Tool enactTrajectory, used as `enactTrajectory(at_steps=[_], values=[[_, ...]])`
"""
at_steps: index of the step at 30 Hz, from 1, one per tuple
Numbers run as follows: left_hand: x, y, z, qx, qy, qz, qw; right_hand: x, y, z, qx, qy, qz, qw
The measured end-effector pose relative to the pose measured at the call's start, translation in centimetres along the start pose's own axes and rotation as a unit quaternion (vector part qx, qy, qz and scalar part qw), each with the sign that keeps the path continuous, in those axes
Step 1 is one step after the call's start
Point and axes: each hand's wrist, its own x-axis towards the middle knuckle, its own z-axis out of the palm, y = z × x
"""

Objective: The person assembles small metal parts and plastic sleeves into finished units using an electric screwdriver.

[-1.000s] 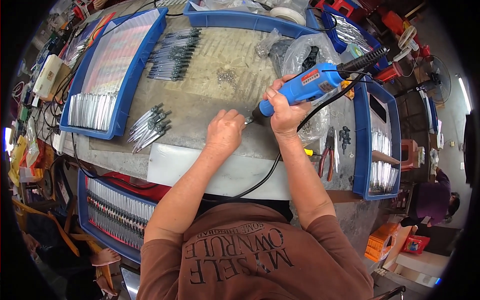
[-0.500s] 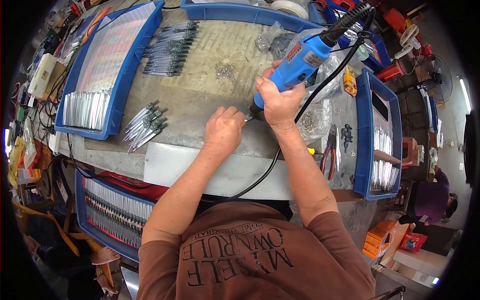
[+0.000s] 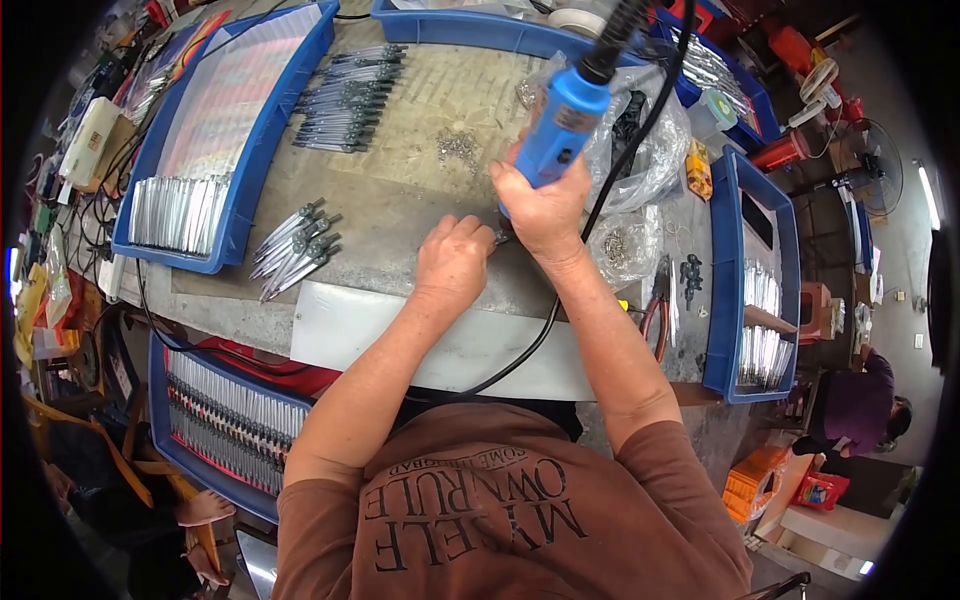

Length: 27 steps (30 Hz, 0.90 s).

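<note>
wide head-worn view, steeply downward

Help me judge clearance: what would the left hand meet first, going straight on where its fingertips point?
Likely the lower end of the blue power tool, gripped by the right hand, though its depth relative to the left hand is unclear.

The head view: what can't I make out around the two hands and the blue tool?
- Head view: the small piece is mostly hidden by the left hand.
- Head view: much of the lower blue tool is covered by the right hand.
- Head view: the ribbed black sleeve is cut off by the top edge.
- Head view: the scattered metallic bits are too small to identify.
</note>
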Motion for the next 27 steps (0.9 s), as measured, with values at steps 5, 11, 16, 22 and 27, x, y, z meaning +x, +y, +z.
enactTrajectory(at_steps=[5,11,16,22,27], values=[[-0.1,0.1,-0.1,0.026,0.0,0.012,1.0,-1.8,-1.9,-1.8,0.133,0.052,0.008,0.99],[0.0,0.3,-0.5,0.091,0.003,0.066,0.994,-2.1,-2.3,-4.5,0.237,0.197,0.002,0.951],[-0.8,0.3,-0.4,0.056,0.033,0.07,0.995,-2.2,-1.1,-5.8,0.293,0.263,0.012,0.919],[-0.8,1.1,0.3,0.001,0.028,0.049,0.998,-2.4,2.1,-8.9,0.246,0.261,0.021,0.933],[-2.6,1.6,-3.7,-0.083,0.042,-0.036,0.995,-2.4,3.5,-8.9,0.311,0.198,0.022,0.929]])
